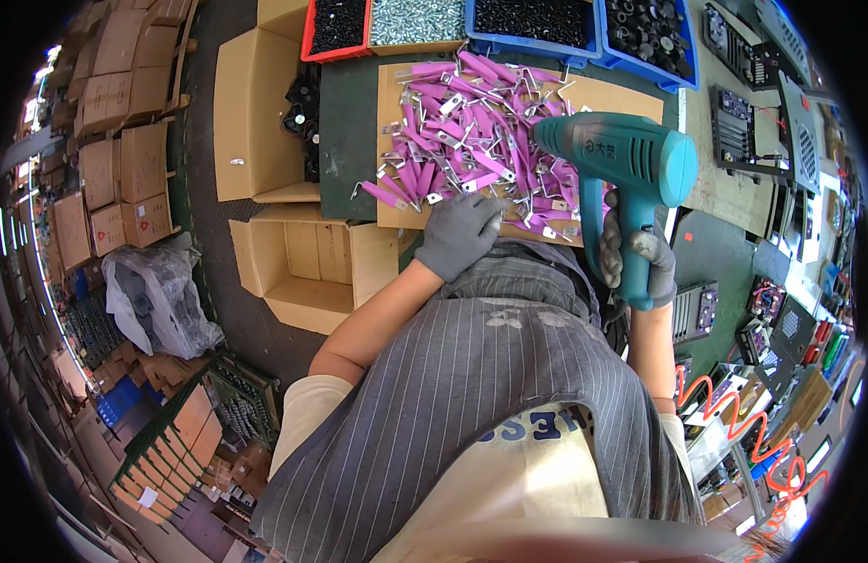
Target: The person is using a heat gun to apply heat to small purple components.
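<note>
My right hand (638,253), in a grey glove, grips the handle of a teal heat gun (631,155) whose nozzle points left over a heap of pink-sleeved metal terminals (462,131). The terminals lie spread on a brown cardboard sheet (612,94) on the green bench. My left hand (459,232), also in a grey glove, rests palm down at the near edge of the heap, fingers touching a few pieces. My striped grey apron fills the lower middle of the view.
Red and blue bins (532,21) of black and silver small parts line the far edge of the bench. Open cardboard boxes (307,258) stand to the left. Black electronic units (734,122) lie to the right. An orange coiled hose (734,413) hangs at lower right.
</note>
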Tool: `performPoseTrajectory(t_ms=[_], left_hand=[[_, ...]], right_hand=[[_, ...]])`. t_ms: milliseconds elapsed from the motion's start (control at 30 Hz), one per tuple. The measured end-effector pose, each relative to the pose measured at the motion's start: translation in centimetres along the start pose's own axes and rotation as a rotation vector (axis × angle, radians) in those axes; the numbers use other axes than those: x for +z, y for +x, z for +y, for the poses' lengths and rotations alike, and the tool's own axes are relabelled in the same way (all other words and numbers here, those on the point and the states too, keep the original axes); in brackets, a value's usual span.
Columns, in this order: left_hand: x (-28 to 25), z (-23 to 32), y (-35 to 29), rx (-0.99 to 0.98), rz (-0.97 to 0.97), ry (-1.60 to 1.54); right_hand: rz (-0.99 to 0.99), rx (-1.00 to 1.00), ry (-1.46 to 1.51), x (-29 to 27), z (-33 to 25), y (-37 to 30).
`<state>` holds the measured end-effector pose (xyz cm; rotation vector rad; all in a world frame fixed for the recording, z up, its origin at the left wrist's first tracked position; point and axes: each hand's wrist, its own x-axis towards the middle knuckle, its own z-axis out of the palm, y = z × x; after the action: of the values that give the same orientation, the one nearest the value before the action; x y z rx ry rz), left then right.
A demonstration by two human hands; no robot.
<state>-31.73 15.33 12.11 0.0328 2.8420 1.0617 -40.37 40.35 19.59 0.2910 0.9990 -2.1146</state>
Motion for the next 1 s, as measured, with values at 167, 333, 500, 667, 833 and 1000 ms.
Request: performPoseTrajectory(t_ms=[167, 333, 500, 667, 833, 1000], left_hand=[[0.0, -0.2, -0.1, 0.024, 0.02, -0.004], [0.3, -0.4, -0.3, 0.035, 0.018, -0.013], [0.4, -0.6, -0.6, 0.035, 0.006, -0.007], [0.4, -0.6, -0.7, 0.037, 0.003, -0.02], [0.4, -0.8, -0.9, 0.037, 0.008, -0.034], [0.6, -0.8, -1.1, 0.024, 0.024, -0.039]], right_hand=[[0.022, 0.009, -0.024, -0.3, 0.2, -1.1], [0.079, 0.001, -0.021, -0.2, 0.5, -1.6], [0.023, 0.012, -0.005, -0.1, 0.8, -2.0], [0.045, 0.06, -0.028, 0.3, 1.0, -2.7], [0.051, 0.087, -0.031, 0.1, 1.7, -3.7], [0.043, 0.101, -0.02, -0.1, 2.0, -4.1]])
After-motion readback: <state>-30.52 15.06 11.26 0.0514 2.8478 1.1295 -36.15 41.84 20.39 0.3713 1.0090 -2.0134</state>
